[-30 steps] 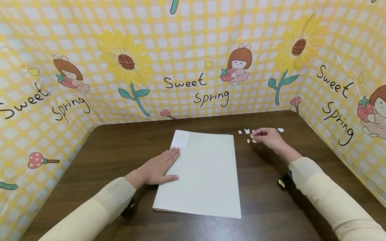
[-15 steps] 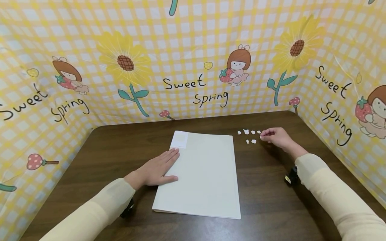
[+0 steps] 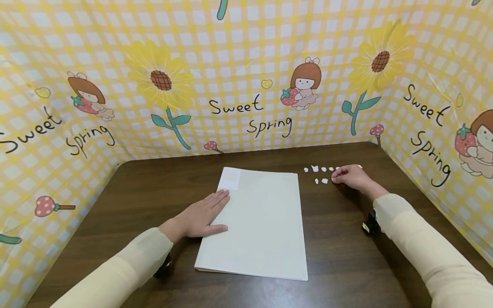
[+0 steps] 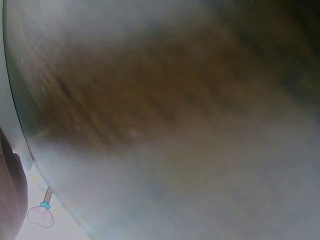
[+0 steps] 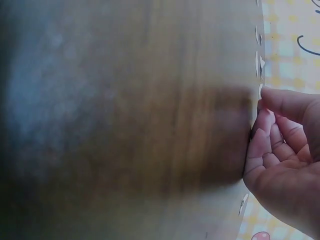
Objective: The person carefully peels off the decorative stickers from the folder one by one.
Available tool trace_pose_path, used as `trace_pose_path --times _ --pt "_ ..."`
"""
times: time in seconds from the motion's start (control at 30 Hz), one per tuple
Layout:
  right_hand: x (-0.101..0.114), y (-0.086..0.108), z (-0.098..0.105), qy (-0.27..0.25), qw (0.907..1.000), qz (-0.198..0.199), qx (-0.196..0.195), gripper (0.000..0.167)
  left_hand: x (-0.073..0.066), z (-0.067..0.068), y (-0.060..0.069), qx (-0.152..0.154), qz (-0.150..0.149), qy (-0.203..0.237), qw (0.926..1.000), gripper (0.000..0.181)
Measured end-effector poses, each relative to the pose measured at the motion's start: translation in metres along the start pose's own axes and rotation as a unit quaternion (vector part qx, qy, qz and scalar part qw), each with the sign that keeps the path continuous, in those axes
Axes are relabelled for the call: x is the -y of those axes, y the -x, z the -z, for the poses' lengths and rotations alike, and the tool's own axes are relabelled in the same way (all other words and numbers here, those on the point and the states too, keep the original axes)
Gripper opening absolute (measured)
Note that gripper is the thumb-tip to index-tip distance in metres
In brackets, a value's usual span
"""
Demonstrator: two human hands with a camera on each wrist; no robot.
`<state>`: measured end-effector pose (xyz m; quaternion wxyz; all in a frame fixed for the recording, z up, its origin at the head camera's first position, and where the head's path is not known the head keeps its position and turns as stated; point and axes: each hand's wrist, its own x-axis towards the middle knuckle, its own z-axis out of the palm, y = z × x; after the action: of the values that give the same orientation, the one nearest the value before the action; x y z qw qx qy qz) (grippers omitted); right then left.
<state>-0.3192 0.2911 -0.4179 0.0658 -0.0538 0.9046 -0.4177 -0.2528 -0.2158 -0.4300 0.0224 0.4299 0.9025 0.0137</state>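
Observation:
A white folder (image 3: 265, 226) with a small label (image 3: 230, 178) at its far left corner lies on the dark wooden table. My left hand (image 3: 198, 216) rests flat on its left edge, fingers straight. Right of the folder, my right hand (image 3: 351, 176) pinches a small white scrap (image 3: 333, 179) between thumb and fingers, down at the tabletop. The right wrist view also shows the scrap (image 5: 260, 92) at the thumb tip. Other torn white scraps (image 3: 315, 169) lie in two rough rows beside the hand. One more scrap (image 3: 360, 166) is partly hidden behind it.
A yellow checked cloth (image 3: 239, 77) with printed flowers and figures hangs around the back and sides of the table (image 3: 154, 184). Black wrist cameras (image 3: 369, 223) are strapped under both sleeves. Most of the left wrist view is blurred tabletop.
My right hand shifted right along the scraps, then came slightly nearer with the pinched scrap, level with the front row. Scraps it covered earlier now show. My left hand stays put.

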Motion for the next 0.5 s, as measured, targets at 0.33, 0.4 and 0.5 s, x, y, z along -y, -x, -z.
trace_pose_path --times 0.33,0.4,0.5 --pt "0.0008 -0.0013 -0.0021 0.034 0.9994 0.004 0.006 0.013 0.0009 -0.0008 -0.0003 0.011 0.006 -0.001 0.9999 0.089" --pt "0.0011 -0.0009 -0.0021 0.033 0.9994 0.004 0.006 0.013 0.0007 -0.0005 -0.0001 0.009 0.004 -0.002 0.9999 0.089" --pt "0.0012 -0.001 -0.0025 0.033 0.9994 0.002 0.004 0.011 0.0006 -0.0002 0.0001 0.006 0.003 -0.004 1.0 0.089"
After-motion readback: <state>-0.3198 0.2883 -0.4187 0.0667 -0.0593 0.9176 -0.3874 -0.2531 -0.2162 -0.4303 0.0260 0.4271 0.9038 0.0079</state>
